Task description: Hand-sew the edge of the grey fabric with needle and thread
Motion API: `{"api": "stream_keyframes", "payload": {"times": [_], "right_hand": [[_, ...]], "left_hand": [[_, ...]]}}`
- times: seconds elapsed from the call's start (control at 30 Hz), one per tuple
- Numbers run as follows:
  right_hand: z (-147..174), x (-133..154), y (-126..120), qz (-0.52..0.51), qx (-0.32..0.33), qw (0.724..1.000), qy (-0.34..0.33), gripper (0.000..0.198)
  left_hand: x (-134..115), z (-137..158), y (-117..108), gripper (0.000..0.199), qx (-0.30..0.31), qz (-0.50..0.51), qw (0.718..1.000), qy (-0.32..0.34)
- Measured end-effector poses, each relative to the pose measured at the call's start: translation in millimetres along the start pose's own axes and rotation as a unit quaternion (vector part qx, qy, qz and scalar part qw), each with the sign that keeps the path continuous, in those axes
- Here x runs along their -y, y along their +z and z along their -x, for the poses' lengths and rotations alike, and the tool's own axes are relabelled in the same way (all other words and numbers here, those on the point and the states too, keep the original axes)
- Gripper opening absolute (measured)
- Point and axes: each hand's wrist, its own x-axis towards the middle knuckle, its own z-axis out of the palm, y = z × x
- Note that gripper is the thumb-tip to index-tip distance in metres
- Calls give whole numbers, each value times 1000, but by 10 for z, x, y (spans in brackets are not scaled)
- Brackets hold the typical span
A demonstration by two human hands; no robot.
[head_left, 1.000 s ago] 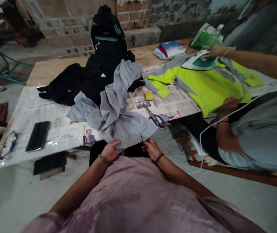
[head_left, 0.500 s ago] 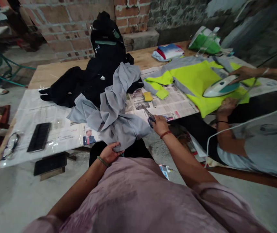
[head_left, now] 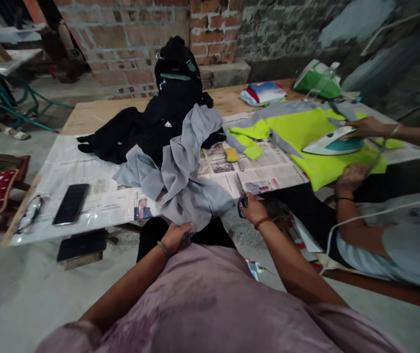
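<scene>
My left hand (head_left: 176,237) is closed on the lower edge of a crumpled grey cloth garment (head_left: 184,181), which spreads from the table edge up over dark clothing. In my right hand (head_left: 254,210) is a pair of scissors (head_left: 243,196), fingers at the dark handles and blades pointing up and away over the newspaper. The scissors are just right of the grey garment, apart from it. Beyond the garment lies a black jacket (head_left: 142,127) with a small white logo. A yellow sponge (head_left: 231,155) rests on the newspaper past the scissors.
At right, a co-worker's hand holds an iron (head_left: 337,141) on a neon yellow and grey garment (head_left: 298,128). A phone (head_left: 70,204) and glasses (head_left: 31,213) lie at left on the newspaper. Folded clothes (head_left: 263,93) and a green-white bag (head_left: 316,79) are at the back.
The view has shifted, so the table appears lower and more to the right. My right hand has moved the scissors slightly away from the grey garment. The co-worker's iron has slid a little left.
</scene>
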Motion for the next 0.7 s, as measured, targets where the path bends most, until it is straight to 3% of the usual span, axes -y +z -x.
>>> {"api": "stream_keyframes", "payload": {"times": [0.1, 0.17, 0.23, 0.3, 0.33, 0.47, 0.57, 0.7], "right_hand": [[34, -63, 24, -217, 35, 974, 60, 59], [132, -99, 15, -403, 73, 909, 81, 54], [300, -109, -14, -548, 120, 823, 87, 50], [513, -90, -49, -623, 167, 759, 85, 51], [624, -73, -64, -640, 190, 740, 84, 50], [1017, -24, -77, -644, 265, 714, 69, 46], [1202, -24, -70, -654, 289, 698, 32, 45], [1248, 45, -71, -647, 273, 712, 11, 45]], "left_hand": [[-16, -27, -25, 14, 1, 48, 998, -34], [-35, -49, -60, 9, -22, 84, 995, -58], [-53, -70, -93, 9, -38, 117, 989, -80], [-66, -84, -112, 8, -35, 136, 985, -100], [-70, -89, -115, 7, -26, 142, 984, -109], [-63, -80, -84, 7, 10, 137, 980, -140], [-25, -55, -56, 9, -5, 121, 980, -159], [28, -3, -72, 11, -34, 126, 975, -181]]}}
